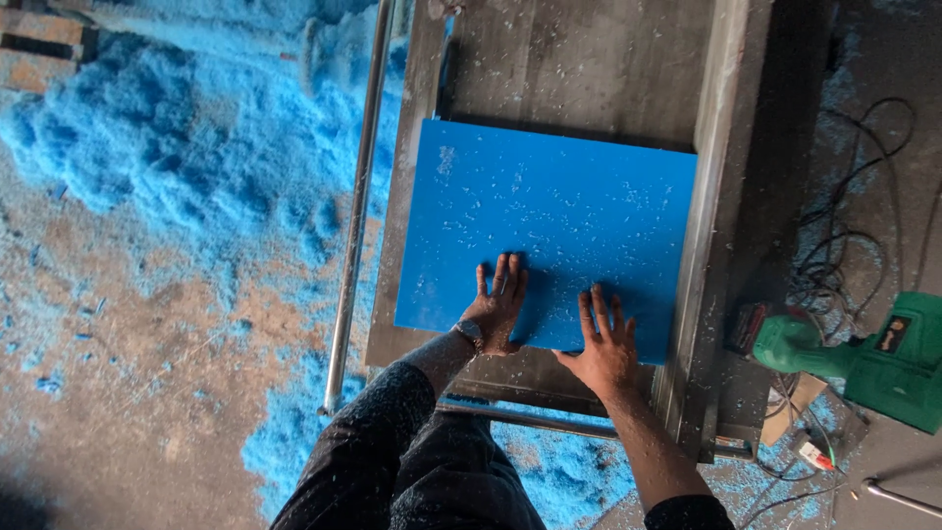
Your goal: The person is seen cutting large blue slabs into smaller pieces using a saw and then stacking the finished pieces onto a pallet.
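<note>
A flat blue plastic sheet (559, 206), dusted with pale shavings, lies on a grey metal work table (579, 69). My left hand (498, 309) rests palm down on the sheet near its front edge, fingers spread; a watch sits on that wrist. My right hand (603, 344) also presses flat on the sheet's front edge, just right of the left one. Neither hand grips anything. The sheet's right side lies against a raised metal rail (711, 186).
A green power tool (883, 358) with tangled black cables (844, 236) lies on the floor at right. Heaps of blue shavings (186, 137) cover the floor at left. A metal tube (355, 196) runs along the table's left side.
</note>
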